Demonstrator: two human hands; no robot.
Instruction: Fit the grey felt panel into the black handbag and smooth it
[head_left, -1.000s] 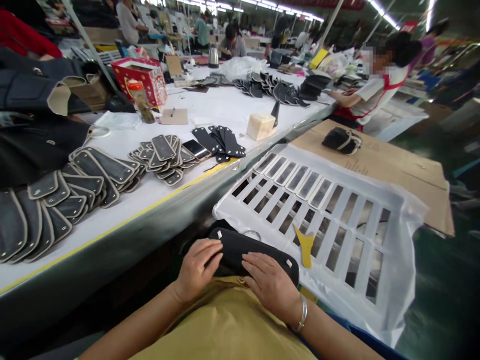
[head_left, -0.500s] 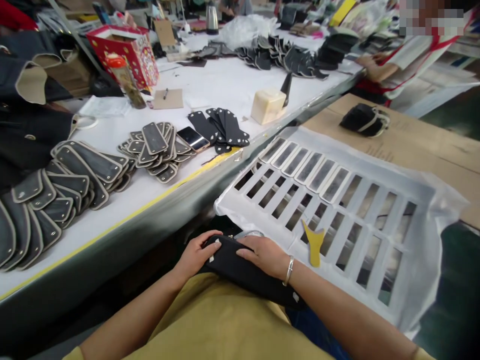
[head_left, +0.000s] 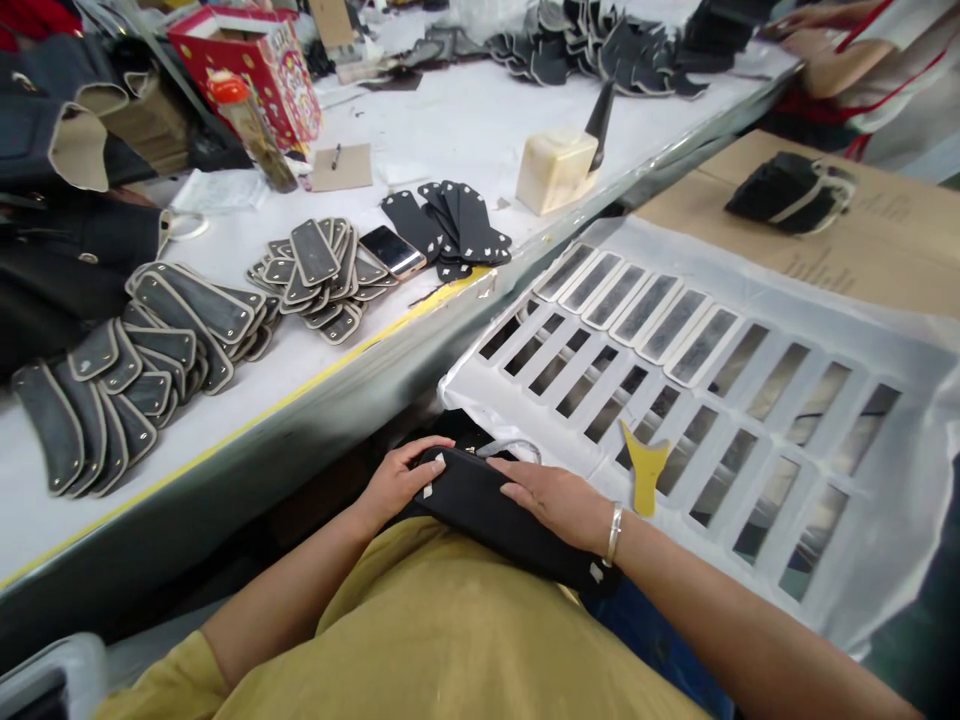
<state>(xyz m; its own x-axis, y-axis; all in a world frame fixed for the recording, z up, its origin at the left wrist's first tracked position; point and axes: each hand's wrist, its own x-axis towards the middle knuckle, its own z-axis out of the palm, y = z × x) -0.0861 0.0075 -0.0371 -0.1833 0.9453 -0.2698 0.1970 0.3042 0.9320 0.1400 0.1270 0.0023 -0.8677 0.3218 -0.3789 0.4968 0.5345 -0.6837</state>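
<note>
A long black panel [head_left: 487, 515] with rounded ends lies across my lap, with small whitish tabs near both ends. My left hand [head_left: 405, 485] is closed around its left end, thumb on top. Along its far edge rests my right hand [head_left: 562, 505], thumb on the upper face and the other fingers at the edge, partly hidden. Just beyond the panel show a small metal piece and a grey loop [head_left: 517, 445]. Similar black pieces [head_left: 450, 225] with white tabs lie fanned on the table.
On the white table [head_left: 420, 110] are grey-edged pieces [head_left: 161, 370], a phone [head_left: 392, 250], a red box [head_left: 240, 80] and a block-shaped container [head_left: 555, 170]. To the right, a white slotted sheet [head_left: 757, 400] bears a yellow Y-shaped piece [head_left: 643, 470]. A co-worker's arm [head_left: 840, 60] shows top right.
My view has tilted down and shifted, so the table and sheet appear higher. My right hand has slid slightly right along the panel, its fingers straighter. My left hand keeps its hold.
</note>
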